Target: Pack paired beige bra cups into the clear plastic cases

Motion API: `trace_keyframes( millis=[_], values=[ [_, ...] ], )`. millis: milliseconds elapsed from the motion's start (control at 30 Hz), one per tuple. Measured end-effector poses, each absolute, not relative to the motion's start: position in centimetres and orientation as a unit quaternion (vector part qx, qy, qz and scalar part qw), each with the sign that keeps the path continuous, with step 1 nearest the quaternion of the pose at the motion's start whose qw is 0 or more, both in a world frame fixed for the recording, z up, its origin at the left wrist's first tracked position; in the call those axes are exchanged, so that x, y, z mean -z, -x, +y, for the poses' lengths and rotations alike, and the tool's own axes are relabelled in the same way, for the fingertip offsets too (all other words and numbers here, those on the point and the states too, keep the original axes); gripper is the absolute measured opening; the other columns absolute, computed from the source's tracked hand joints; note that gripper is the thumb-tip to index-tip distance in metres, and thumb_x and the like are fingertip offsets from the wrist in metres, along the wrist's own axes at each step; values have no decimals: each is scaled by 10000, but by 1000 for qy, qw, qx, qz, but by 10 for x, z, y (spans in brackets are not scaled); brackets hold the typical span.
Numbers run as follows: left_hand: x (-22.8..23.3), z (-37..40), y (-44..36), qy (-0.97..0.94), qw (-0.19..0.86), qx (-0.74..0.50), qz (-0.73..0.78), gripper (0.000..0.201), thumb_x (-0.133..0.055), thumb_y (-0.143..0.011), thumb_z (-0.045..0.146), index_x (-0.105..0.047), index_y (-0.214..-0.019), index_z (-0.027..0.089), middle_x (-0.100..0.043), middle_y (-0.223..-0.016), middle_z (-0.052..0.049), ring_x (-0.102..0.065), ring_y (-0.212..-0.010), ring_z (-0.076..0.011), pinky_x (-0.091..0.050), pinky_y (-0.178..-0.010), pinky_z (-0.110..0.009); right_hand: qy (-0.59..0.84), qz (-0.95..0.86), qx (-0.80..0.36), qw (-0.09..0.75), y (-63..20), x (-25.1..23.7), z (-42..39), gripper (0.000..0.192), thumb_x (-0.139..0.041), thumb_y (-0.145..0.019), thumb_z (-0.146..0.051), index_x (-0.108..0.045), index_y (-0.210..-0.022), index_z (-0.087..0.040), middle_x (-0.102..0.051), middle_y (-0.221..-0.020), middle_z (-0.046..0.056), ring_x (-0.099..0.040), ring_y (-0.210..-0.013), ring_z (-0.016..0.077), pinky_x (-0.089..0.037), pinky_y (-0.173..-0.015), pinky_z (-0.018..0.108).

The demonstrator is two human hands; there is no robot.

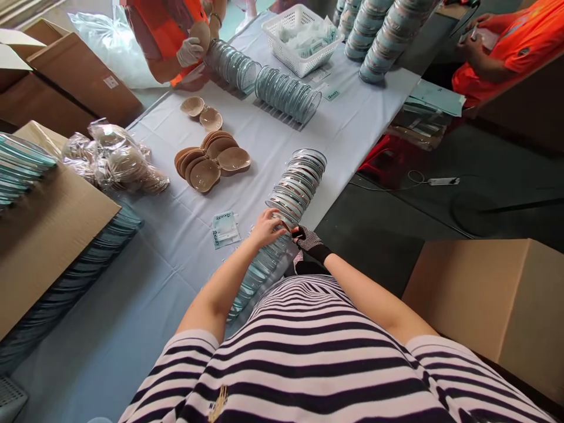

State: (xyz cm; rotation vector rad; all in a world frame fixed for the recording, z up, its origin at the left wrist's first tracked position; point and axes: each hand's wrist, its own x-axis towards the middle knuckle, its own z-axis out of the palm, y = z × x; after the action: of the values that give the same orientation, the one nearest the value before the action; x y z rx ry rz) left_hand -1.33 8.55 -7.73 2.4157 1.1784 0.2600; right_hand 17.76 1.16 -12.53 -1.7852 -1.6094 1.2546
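Fingers of the left hand (265,228) curled over a row of round clear cases (294,187) on the counter (176,247), gloved right hand (308,239) pressed against its near side, grip unclear

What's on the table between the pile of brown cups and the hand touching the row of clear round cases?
In the head view, a small printed packet lies between the brown cups and the left hand.

I'm in a packing workshop: a long cloth-covered table (145,282) carries rows of clear round cases (296,182) and piles of beige cups (214,161), cardboard boxes (489,299) stand around, and co-workers in orange vests (165,29) work opposite.
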Motion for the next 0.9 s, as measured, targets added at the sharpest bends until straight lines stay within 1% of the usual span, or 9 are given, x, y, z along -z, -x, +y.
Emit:
trace_keyframes(
  millis=[133, 233, 367, 433, 500, 567, 667, 767, 900],
  values=[
    [76, 83, 13, -898, 202, -66, 385, 229, -672, -839, 447, -731, -912, 238, -461, -1422, -74, -350, -1364, -284, -306, -1166, -465, 680, -650, -320, 113, -178, 124, 19, 293, -530, -899, -243, -621, -1175, -211, -708, -1155, 83, -670, -1024, 226, -508, -866, 319],
    [76, 78, 12, -902, 180, -61, 388, 273, -676, -832, 413, -711, -1055, 259, -429, -1463, -83, -306, -1397, -318, -268, -1177, -517, 697, -654, -288, 69, -181, 121, 25, 273, -513, -933, -339, -650, -1142, -228, -722, -1124, 98, -676, -1035, 245, -501, -852, 319],
    [76, 72, 11, -919, 154, -54, 359, 417, -608, -881, 388, -604, -1295, 334, -478, -1399, -84, -384, -1347, -308, -146, -1212, -570, 723, -548, -403, 121, -183, 127, 20, 229, -579, -896, -366, -674, -994, -183, -749, -970, 99, -715, -830, 216, -542, -719, 303],
    [76, 71, 11, -928, 154, -51, 335, 437, -599, -885, 394, -593, -1317, 332, -499, -1354, -85, -422, -1309, -289, -207, -1209, -513, 713, -515, -451, 148, -181, 132, 15, 206, -556, -908, -316, -677, -977, -164, -753, -883, 80, -705, -698, 170, -541, -619, 257],
    [76, 72, 10, -932, 159, -45, 322, 424, -614, -870, 398, -618, -1287, 319, -493, -1356, -84, -416, -1312, -284, -288, -1182, -466, 711, -514, -452, 163, -175, 135, 13, 245, -486, -938, -269, -674, -1037, -148, -753, -880, 80, -702, -675, 149, -534, -576, 228],
    [76, 74, 9, -933, 166, -37, 316, 383, -647, -841, 385, -660, -1215, 304, -483, -1375, -79, -397, -1332, -290, -310, -1174, -454, 719, -514, -435, 174, -169, 137, 14, 292, -434, -954, -243, -666, -1096, -136, -752, -942, 100, -711, -742, 156, -545, -607, 231],
    [76, 74, 7, -934, 172, -26, 311, 303, -677, -808, 355, -704, -1097, 269, -486, -1392, -80, -386, -1346, -304, -301, -1183, -464, 726, -532, -398, 174, -162, 137, 15, 290, -445, -957, -257, -691, -1069, -151, -738, -1059, 117, -701, -925, 194, -548, -779, 279],
    [75, 71, 5, -936, 167, -20, 308, 289, -654, -829, 349, -698, -1100, 261, -493, -1406, -82, -386, -1349, -306, -296, -1180, -473, 717, -566, -373, 161, -160, 136, 13, 310, -437, -972, -272, -704, -1074, -152, -714, -1149, 136, -660, -1063, 232, -493, -925, 332],
    [73, 69, 5, -931, 165, -12, 326, 336, -632, -861, 376, -659, -1191, 314, -538, -1348, -65, -415, -1325, -288, -313, -1154, -471, 678, -611, -388, 127, -170, 137, 13, 281, -479, -941, -228, -712, -1096, -199, -721, -1166, 89, -666, -1048, 209, -486, -904, 290]
  ],
)
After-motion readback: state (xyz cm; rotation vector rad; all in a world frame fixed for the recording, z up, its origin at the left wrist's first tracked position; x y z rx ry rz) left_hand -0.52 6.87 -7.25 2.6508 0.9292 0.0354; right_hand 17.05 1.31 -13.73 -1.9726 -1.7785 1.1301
